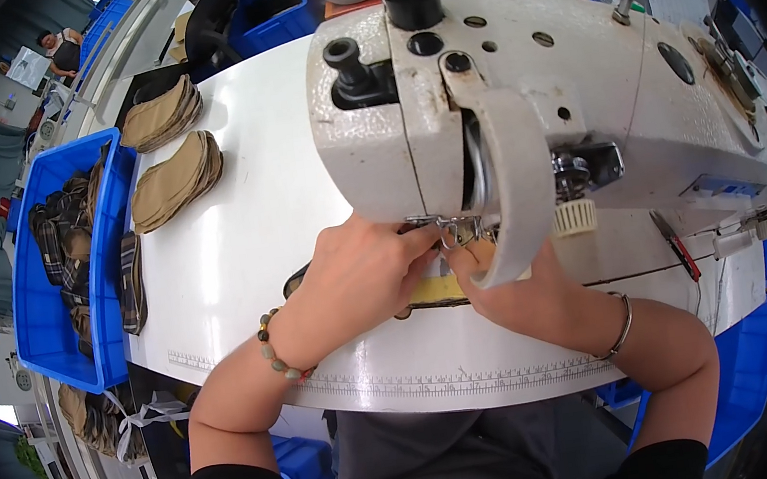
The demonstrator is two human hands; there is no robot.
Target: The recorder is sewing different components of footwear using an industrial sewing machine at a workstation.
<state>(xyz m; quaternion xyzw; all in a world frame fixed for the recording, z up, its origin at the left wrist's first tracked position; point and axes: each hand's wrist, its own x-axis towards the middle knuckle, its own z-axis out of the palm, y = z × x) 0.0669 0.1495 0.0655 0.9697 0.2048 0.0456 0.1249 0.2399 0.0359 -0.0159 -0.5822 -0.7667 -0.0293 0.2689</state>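
My left hand [363, 266] is closed at the presser foot [460, 229] of a white sewing machine [368, 125], its thumb and index finger together beside the needle area. From the other side my right hand [516, 290] reaches in under the machine head, fingers bent, partly hidden by a curved white guard [517, 183]. What the fingertips hold, if anything, is hidden. A dark-edged piece [295, 281], apparently fabric, shows beside my left hand. Between the hands lies a yellow strip [436, 291] on the machine bed.
Two stacks of brown fabric pieces, a far stack [162, 114] and a nearer stack [177, 181], lie on the white table [240, 103]. At left, a blue bin [66, 330] holds plaid and brown pieces. Red-handled snips [678, 247] lie at right. A ruler scale [461, 384] edges the table.
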